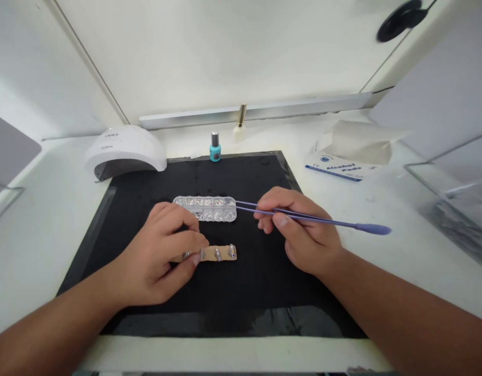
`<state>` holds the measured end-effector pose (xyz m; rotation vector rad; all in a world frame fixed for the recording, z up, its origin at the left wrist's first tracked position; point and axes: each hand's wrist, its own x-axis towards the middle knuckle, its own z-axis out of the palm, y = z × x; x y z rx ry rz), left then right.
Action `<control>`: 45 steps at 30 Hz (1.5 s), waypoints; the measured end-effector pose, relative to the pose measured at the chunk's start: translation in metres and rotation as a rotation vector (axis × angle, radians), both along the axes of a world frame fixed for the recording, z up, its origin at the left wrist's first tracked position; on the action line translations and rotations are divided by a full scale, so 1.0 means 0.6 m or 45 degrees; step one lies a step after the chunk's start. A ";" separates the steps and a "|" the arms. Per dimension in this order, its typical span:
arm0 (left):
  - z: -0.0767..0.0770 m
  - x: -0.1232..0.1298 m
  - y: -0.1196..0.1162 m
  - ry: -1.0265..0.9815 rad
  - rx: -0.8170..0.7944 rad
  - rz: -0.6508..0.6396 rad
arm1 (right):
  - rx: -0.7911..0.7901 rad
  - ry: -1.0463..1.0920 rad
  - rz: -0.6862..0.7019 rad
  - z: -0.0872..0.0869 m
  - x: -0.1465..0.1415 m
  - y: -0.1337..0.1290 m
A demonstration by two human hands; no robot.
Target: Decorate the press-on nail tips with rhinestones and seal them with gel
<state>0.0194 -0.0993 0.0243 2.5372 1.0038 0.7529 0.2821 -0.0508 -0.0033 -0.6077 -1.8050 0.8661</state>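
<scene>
Between the thumb and fingers of my right hand (301,224) is a pair of purple tweezers (319,218). Their two slightly parted tips point left and reach the right end of a clear compartment case (219,209), which holds small shiny rhinestones. My left hand (164,256) pinches the left part of a tan strip (225,253) lying in front of the case. Shiny artificial nails (232,251) are fixed along this strip. My left fingers hide its left part, and my left hand also covers the case's near-left corner.
A black mat (260,292) covers the middle of the white table. Behind stand a white nail lamp (125,151), a turquoise polish bottle (214,149) and a cream bottle with a gold cap (239,125). An alcohol pads box (338,164) lies at the right.
</scene>
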 end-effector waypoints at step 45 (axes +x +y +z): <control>-0.043 -0.054 0.087 0.348 -0.039 0.415 | -0.246 0.146 -0.233 -0.001 -0.003 0.024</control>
